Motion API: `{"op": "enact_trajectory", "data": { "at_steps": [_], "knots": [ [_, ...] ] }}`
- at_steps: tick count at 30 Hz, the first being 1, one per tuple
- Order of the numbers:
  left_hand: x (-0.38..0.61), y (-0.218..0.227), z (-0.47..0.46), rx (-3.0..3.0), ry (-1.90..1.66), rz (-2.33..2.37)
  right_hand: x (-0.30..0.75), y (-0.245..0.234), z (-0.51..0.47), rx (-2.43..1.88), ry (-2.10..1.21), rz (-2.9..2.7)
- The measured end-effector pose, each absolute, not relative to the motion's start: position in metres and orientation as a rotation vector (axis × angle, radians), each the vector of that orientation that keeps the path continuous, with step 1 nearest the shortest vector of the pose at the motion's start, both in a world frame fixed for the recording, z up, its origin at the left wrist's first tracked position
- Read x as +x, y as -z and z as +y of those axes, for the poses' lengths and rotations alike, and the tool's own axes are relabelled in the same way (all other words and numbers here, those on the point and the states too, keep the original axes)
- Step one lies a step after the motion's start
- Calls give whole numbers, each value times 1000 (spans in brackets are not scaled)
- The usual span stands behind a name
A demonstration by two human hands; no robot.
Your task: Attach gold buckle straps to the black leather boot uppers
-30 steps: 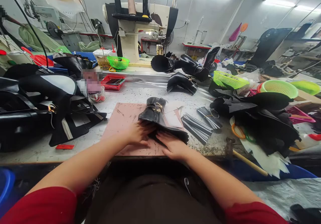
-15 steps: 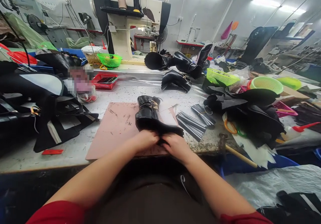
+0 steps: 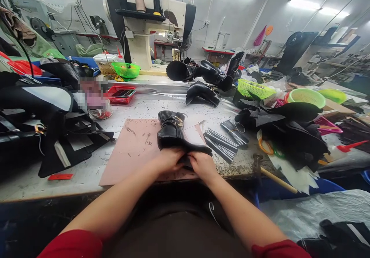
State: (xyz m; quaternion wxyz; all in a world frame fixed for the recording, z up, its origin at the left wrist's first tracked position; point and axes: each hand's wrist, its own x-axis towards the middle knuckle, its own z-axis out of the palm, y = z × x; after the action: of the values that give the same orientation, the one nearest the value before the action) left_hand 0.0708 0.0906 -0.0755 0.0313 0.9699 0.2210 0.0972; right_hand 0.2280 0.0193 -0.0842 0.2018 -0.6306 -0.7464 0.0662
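A black leather boot upper [image 3: 172,133] with a gold buckle lies on a pink cutting mat [image 3: 135,146] on the worktable. My left hand [image 3: 167,161] and my right hand [image 3: 202,164] meet at its near end, fingers curled and pinching the leather edge close to the table's front edge. What sits between the fingertips is hidden by the hands. A bundle of thin black strips [image 3: 220,144] lies just right of the boot upper.
A sewing machine [image 3: 150,23] stands at the back. Finished black boots [image 3: 202,75] lie behind the mat. Black leather pieces pile at left [image 3: 43,111] and right [image 3: 289,131]. Green baskets [image 3: 308,96], a red tray [image 3: 121,93], orange scissors [image 3: 264,146] and a hammer [image 3: 271,175] surround the mat.
Both hands have drawn back from lying flat on the boot upper to pinching its near end together. The camera view shifted slightly right and down.
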Motion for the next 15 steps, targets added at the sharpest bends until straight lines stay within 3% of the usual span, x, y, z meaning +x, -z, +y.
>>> {"op": "enact_trajectory", "data": {
  "at_steps": [6, 12, 15],
  "knots": [
    [56, 83, 81, 2950, -173, 562, 239, 93, -3, -1522, -285, -2176],
    [41, 80, 84, 2865, 51, 426, 277, 82, -8, -1202, -756, -2164],
    [41, 82, 81, 2860, -21, 440, 270, 85, -3, -1312, -599, -2096]
  ]
}}
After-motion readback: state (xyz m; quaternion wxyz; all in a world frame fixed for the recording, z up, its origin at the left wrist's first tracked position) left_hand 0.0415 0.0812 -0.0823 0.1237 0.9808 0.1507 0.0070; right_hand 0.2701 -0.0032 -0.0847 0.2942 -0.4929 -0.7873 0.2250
